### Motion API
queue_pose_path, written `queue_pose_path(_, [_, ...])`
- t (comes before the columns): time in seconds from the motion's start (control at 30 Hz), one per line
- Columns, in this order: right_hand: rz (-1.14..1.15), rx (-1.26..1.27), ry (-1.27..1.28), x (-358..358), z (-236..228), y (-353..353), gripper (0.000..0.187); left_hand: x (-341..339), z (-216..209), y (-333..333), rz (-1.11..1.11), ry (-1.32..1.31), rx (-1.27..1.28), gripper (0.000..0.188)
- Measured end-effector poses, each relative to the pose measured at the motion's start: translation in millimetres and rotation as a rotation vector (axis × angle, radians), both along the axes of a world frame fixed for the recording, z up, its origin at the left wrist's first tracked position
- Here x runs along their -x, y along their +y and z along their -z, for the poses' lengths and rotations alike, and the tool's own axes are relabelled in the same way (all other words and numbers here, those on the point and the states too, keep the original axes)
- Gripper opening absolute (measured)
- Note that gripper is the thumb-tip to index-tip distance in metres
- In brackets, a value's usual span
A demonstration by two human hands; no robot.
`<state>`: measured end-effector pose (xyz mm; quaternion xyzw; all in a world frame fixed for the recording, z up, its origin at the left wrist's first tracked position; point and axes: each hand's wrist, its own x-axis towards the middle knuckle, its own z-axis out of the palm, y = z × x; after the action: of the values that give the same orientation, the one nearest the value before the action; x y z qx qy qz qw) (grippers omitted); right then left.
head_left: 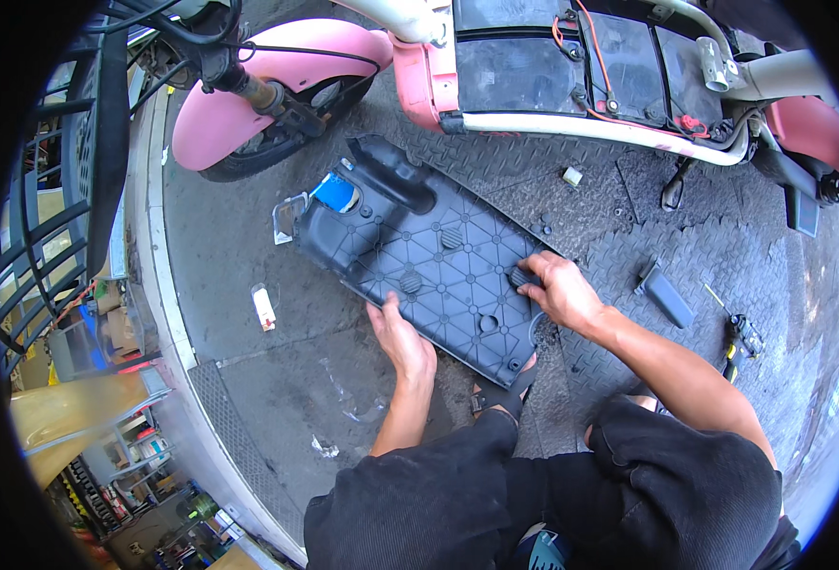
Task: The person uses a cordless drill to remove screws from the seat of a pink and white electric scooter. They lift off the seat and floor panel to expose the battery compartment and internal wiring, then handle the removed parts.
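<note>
A black plastic panel [457, 285], its underside ribbed in triangles, lies tilted across the middle in front of my knees. My left hand [404, 340] grips its near left edge, thumb on top and the other fingers mostly hidden below. At its right side, the fingers of my right hand [566, 296] pinch a round ribbed black disc [522, 276]; whether the disc is loose or seated cannot be told. Two similar discs, a middle one [452, 237] and a left one [410, 281], sit on the panel. A blue patch [336, 193] shows at the far left corner.
Beyond the panel stands a pink scooter [419, 85] with black batteries [524, 71] and red wires exposed. On the ground to the right lie a dark rectangular piece [665, 294] and a yellow-and-black tool [743, 342]. A white packet [264, 308] lies left, near shop shelves [134, 446].
</note>
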<state>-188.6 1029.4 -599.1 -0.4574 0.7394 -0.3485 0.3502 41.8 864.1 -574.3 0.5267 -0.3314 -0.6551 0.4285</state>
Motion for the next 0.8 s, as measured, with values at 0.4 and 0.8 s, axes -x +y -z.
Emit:
queue_pose_path(0.4, [-0.541,-0.082,0.498,2.8,-17.4,-34.6,0.018,7.0,23.4,40.3,0.035,-0.140,-0.106,0.046])
queue_pose_path(0.8, [0.090,-0.159,0.069,-14.2,-44.3,-16.2,0.040,-1.8,20.1,45.4,0.053,-0.025,-0.132,0.044])
